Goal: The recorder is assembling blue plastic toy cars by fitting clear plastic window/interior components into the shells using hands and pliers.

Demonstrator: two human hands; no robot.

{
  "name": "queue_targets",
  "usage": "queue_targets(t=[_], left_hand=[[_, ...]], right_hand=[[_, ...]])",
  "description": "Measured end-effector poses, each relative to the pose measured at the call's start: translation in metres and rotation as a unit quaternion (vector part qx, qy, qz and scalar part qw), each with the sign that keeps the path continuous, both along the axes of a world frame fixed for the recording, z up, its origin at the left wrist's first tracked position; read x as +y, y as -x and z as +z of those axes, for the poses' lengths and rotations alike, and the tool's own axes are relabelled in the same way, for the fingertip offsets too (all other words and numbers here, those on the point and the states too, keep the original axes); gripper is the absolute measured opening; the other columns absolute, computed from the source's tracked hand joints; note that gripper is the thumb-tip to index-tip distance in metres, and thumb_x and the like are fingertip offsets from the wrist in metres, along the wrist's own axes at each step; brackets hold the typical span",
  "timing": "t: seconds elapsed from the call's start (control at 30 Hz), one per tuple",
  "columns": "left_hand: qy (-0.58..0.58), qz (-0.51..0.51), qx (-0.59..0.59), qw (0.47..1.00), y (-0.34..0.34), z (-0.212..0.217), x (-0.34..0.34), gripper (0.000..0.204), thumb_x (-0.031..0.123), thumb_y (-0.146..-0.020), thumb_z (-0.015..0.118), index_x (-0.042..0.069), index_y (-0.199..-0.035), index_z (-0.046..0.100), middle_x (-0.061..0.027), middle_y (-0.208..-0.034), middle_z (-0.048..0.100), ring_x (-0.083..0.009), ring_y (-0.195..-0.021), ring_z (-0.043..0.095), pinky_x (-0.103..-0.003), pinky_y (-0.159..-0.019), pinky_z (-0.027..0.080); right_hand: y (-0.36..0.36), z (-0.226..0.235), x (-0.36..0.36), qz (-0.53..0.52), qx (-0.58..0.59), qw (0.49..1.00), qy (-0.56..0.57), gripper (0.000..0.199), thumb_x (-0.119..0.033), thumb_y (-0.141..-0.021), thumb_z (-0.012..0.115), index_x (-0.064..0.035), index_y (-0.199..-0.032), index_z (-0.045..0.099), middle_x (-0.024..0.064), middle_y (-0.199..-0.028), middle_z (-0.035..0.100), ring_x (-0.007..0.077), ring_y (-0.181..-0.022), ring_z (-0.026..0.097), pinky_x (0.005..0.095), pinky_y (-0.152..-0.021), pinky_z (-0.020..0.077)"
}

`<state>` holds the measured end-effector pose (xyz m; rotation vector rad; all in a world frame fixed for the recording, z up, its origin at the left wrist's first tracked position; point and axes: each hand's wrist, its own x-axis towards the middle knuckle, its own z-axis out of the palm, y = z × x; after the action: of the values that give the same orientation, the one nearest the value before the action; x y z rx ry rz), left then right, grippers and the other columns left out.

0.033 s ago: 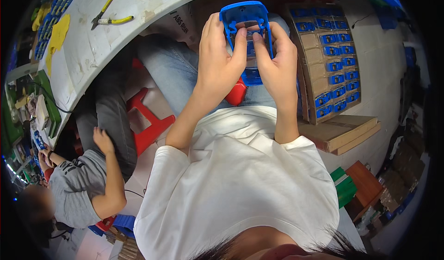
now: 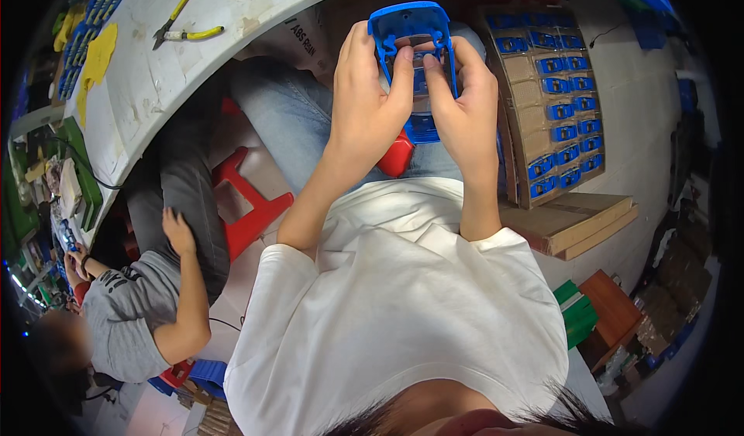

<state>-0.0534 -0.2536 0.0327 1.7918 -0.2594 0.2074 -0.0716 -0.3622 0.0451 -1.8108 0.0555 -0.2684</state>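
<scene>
A blue plastic toy car body shell (image 2: 408,19) is held up over my lap, its hollow inside facing me. My left hand (image 2: 370,87) is closed around its left side, with the thumb pressed inside. My right hand (image 2: 465,95) grips the right side the same way. Both thumbs point into the shell, and the fingertips behind it are partly hidden. Just below, between my wrists, another blue plastic piece (image 2: 422,130) shows near my jeans; whether it joins the shell I cannot tell.
A cardboard tray (image 2: 525,110) with rows of blue toy cars stands at my right, above stacked flat cartons (image 2: 573,223). Yellow-handled pliers (image 2: 194,34) lie on the white table (image 2: 256,6) at left. A co-worker (image 2: 128,320) sits at left by a red stool (image 2: 252,203).
My hands and the blue shell stay in place. At left, the co-worker's near hand has shifted slightly on the leg, its fingers more spread.
</scene>
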Motion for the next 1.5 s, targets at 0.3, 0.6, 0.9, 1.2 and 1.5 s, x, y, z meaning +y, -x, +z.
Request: queue_targets(t=[0.3, 0.6, 0.9, 1.2, 1.5], left_hand=[[-0.036, 0.034, -0.037, 0.998, -0.001, 0.000, 0.000, 0.016, 0.006, -0.082, 0.052, -0.004, -0.091, 0.043, -0.0168, -0.082, 0.047, -0.0303, -0.072, 0.050, -0.037, -0.064, 0.042], [-0.051, 0.014, -0.035, 0.998, 0.004, 0.007, 0.008, 0.013, 0.003, -0.081, 0.052, -0.005, -0.089, 0.045, -0.0189, -0.081, 0.052, -0.0327, -0.070, 0.055, -0.038, -0.062, 0.044], [-0.064, 0.069, -0.111, 0.989, -0.005, 0.006, 0.009, 0.013, 0.001, -0.079, 0.055, -0.004, -0.088, 0.046, -0.0157, -0.077, 0.055, -0.0255, -0.066, 0.057, -0.033, -0.058, 0.045], [0.021, 0.090, -0.076, 0.993, -0.008, 0.005, 0.007, 0.014, 0.002, -0.078, 0.056, -0.001, -0.088, 0.047, -0.0095, -0.072, 0.054, -0.0140, -0.059, 0.051, -0.026, -0.052, 0.040], [0.078, 0.066, -0.045, 0.994, -0.011, 0.001, 0.003, 0.016, 0.004, -0.079, 0.057, -0.001, -0.090, 0.048, -0.0089, -0.075, 0.056, -0.0122, -0.064, 0.053, -0.025, -0.058, 0.042]], right_hand=[[-0.001, 0.007, 0.006, -0.004, -0.028, 0.999, 0.018, 0.005, 0.000, -0.080, 0.052, 0.0029, -0.083, 0.049, 0.0087, -0.065, 0.056, 0.0092, -0.055, 0.052, 0.0244, -0.049, 0.0409], [-0.002, 0.007, 0.008, 0.013, -0.025, 0.999, 0.019, 0.005, 0.000, -0.079, 0.052, 0.0026, -0.082, 0.049, 0.0094, -0.065, 0.057, 0.0106, -0.056, 0.054, 0.0245, -0.050, 0.0419], [-0.007, 0.010, 0.013, 0.012, -0.063, 0.994, 0.085, 0.007, 0.001, -0.076, 0.053, 0.0026, -0.082, 0.049, 0.0111, -0.061, 0.057, 0.0175, -0.053, 0.056, 0.0259, -0.050, 0.0425], [0.001, -0.006, 0.001, 0.123, 0.017, 0.990, -0.068, 0.020, 0.000, -0.078, 0.047, 0.0040, -0.098, 0.050, 0.0143, -0.076, 0.061, 0.0168, -0.066, 0.058, 0.0282, -0.062, 0.0457], [0.000, -0.007, -0.001, 0.118, 0.037, 0.989, -0.081, 0.019, 0.001, -0.082, 0.045, 0.0046, -0.100, 0.049, 0.0141, -0.080, 0.061, 0.0181, -0.071, 0.060, 0.0293, -0.065, 0.0471]])
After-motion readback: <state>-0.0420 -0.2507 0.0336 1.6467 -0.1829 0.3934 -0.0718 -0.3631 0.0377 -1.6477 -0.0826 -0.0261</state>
